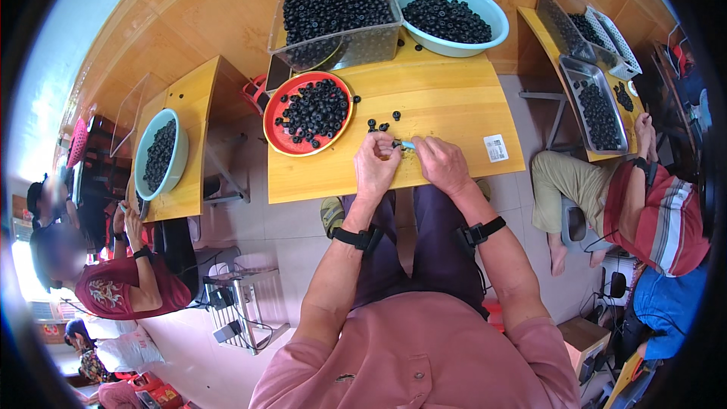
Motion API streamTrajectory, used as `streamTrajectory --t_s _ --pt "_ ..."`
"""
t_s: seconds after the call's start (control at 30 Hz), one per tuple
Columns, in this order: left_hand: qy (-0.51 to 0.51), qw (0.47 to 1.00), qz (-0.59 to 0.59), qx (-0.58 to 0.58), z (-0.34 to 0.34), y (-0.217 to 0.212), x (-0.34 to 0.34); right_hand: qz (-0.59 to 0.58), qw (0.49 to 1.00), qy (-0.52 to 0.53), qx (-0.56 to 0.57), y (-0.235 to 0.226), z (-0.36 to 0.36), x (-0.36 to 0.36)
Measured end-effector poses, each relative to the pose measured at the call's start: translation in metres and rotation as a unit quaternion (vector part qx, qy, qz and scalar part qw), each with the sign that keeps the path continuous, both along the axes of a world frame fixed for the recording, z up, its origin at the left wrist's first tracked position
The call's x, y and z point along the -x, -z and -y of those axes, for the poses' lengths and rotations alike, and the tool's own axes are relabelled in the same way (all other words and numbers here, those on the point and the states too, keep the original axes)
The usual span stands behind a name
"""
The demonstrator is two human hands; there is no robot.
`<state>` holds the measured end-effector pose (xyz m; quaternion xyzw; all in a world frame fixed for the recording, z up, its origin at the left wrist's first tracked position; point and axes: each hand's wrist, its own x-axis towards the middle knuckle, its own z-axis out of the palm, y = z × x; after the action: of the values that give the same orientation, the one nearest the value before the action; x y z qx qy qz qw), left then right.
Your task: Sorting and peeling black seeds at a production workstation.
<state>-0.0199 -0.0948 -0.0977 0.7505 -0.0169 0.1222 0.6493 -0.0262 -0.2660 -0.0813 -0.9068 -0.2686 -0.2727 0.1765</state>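
Over the front edge of the yellow table [447, 98], my left hand [376, 163] is closed, pinching a small black round part [397, 143]. Close beside it, my right hand [442, 163] grips a small tool with a light blue handle [409, 145], its tip meeting the black part. The tool's working end is too small to make out. Several loose black parts [384, 126] lie on the wood just beyond my left hand. To the left of them stands a red tray with a yellow rim [274, 136], holding a heap of the same black parts [312, 110].
A clear plastic bin [333, 57] and a light blue basin [496, 19], both full of black parts, stand at the table's back. A white label [495, 148] lies at the right. Two people [132, 288] [644, 204] sit at side tables with similar containers.
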Motion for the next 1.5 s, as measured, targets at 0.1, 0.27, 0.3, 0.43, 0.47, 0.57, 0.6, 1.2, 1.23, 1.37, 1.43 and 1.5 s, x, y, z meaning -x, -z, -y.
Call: streamTrajectory --t_s 0.1,0.27,0.3,0.43,0.47,0.57,0.6,1.2,1.23,1.37,1.43,1.5 --pt "0.001 1.000 -0.005 0.003 -0.001 0.004 -0.002 0.008 1.000 -0.003 -0.024 0.002 0.001 -0.001" --pt "0.005 0.998 -0.016 0.068 -0.003 0.007 -0.002 -0.045 0.996 0.071 -0.009 0.007 0.002 -0.006" --pt "-0.002 0.998 -0.016 0.056 -0.005 0.007 -0.003 -0.044 0.997 0.070 -0.010 0.007 0.001 -0.007" --pt "-0.014 0.999 0.037 0.026 -0.006 0.005 -0.003 -0.030 0.997 0.071 -0.010 0.008 0.000 -0.008" --pt "-0.017 0.999 0.035 -0.007 -0.008 0.003 -0.002 -0.025 0.997 0.070 -0.008 0.008 -0.001 -0.007" --pt "-0.032 0.996 0.045 -0.064 -0.014 -0.005 0.001 -0.036 0.997 0.071 -0.015 0.008 0.000 -0.007" --pt "-0.043 0.994 0.067 -0.081 -0.018 -0.007 0.002 -0.031 0.997 0.071 -0.019 0.007 0.001 -0.005" --pt "0.113 0.666 0.113 -0.728 -0.062 -0.061 -0.129 -0.017 0.995 0.095 -0.027 0.012 0.000 -0.007" --pt "0.122 0.645 0.090 -0.749 -0.061 -0.059 -0.132 -0.021 0.995 0.092 -0.027 0.012 0.000 -0.006" --pt "0.126 0.658 0.086 -0.738 -0.057 -0.054 -0.129 -0.034 0.995 0.087 -0.028 0.011 0.001 -0.004" --pt "0.125 0.738 0.141 -0.648 -0.053 -0.056 -0.118 -0.031 0.995 0.088 -0.031 0.013 0.004 -0.005" --pt "0.099 0.830 0.155 -0.527 -0.046 -0.060 -0.102 -0.030 0.995 0.087 -0.034 0.014 0.005 -0.005"
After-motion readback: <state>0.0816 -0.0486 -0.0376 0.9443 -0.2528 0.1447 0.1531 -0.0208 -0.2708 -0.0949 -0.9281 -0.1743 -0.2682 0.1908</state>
